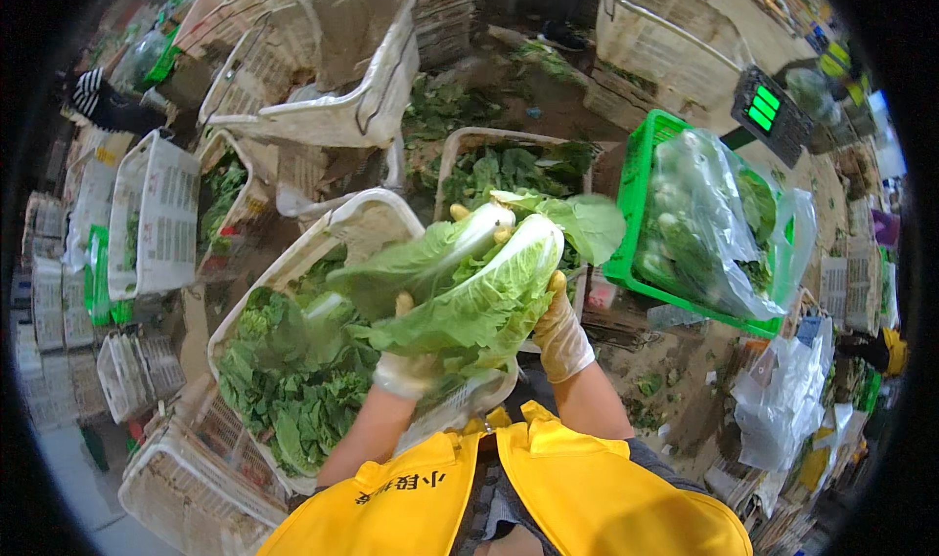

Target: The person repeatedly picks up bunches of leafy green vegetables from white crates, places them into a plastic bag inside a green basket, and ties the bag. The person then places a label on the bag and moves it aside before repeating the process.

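Two leafy Chinese cabbages [506, 262] are held in front of me, their white stem ends pointing up and to the right. My left hand [407, 365], in a pale glove, reaches under the leaves and is partly hidden by them. My right hand [563, 328], gloved too, grips the right side of the nearer cabbage; leaves cover part of its fingers. Yellowish fingertips show between the two stem ends. Below and to the left, a white plastic crate [253, 292] holds dark leafy greens [301, 387].
A green plastic crate [623, 240] on the right holds vegetables in a clear plastic bag [704, 196], beside a scale display [763, 108]. Beyond my hands lies another crate of greens [506, 167]. Large dirty white crates [381, 108] stand at upper left. Loose leaves litter the floor.
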A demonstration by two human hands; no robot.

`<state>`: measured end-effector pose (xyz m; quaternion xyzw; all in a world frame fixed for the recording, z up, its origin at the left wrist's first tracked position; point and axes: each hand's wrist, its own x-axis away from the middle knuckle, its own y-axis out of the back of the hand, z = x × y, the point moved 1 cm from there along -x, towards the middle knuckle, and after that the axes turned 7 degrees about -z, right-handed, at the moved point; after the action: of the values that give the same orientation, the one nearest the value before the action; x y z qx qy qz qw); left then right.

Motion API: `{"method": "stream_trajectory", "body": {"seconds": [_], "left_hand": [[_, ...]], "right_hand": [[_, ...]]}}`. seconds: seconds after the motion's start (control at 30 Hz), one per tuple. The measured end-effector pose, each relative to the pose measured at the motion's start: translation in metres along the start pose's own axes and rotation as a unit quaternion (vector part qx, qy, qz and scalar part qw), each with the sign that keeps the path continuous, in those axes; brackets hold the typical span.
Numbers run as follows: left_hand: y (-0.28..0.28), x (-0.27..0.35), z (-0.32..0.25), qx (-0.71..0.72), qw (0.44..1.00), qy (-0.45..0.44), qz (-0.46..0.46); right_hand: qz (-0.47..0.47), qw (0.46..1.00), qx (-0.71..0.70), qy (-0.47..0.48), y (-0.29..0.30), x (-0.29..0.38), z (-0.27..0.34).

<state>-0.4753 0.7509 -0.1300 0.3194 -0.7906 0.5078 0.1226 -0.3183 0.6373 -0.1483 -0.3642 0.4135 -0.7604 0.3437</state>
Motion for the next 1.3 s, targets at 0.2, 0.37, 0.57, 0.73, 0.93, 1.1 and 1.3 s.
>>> {"method": "stream_trajectory", "body": {"seconds": [0.2, 0.37, 0.57, 0.73, 0.93, 1.1, 1.3], "left_hand": [[0.016, -0.028, -0.110, -0.745, 0.632, 0.018, 0.213], [-0.113, -0.094, -0.052, -0.665, 0.516, -0.358, 0.404], [-0.159, -0.108, -0.011, -0.759, 0.484, -0.189, 0.392], [-0.157, -0.155, -0.008, -0.820, 0.472, -0.252, 0.203], [-0.282, -0.112, 0.116, -0.746, 0.438, -0.430, 0.259], [-0.360, -0.148, 0.280, -0.886, 0.126, -0.370, 0.248], [-0.374, -0.185, 0.209, -0.513, 0.805, -0.004, 0.297]], "right_hand": [[0.024, 0.993, -0.113, -0.032, -0.040, 0.049, 0.052], [0.024, 0.994, -0.082, -0.069, -0.039, 0.077, 0.077], [0.070, 0.992, -0.096, -0.042, -0.018, 0.094, 0.117], [0.073, 0.991, -0.079, 0.077, 0.017, 0.144, 0.225], [0.035, 0.933, 0.016, 0.358, 0.078, 0.172, 0.419], [-0.168, 0.757, 0.281, 0.566, 0.143, 0.134, 0.519], [0.049, 0.282, 0.799, 0.530, 0.161, 0.170, 0.491]]}}
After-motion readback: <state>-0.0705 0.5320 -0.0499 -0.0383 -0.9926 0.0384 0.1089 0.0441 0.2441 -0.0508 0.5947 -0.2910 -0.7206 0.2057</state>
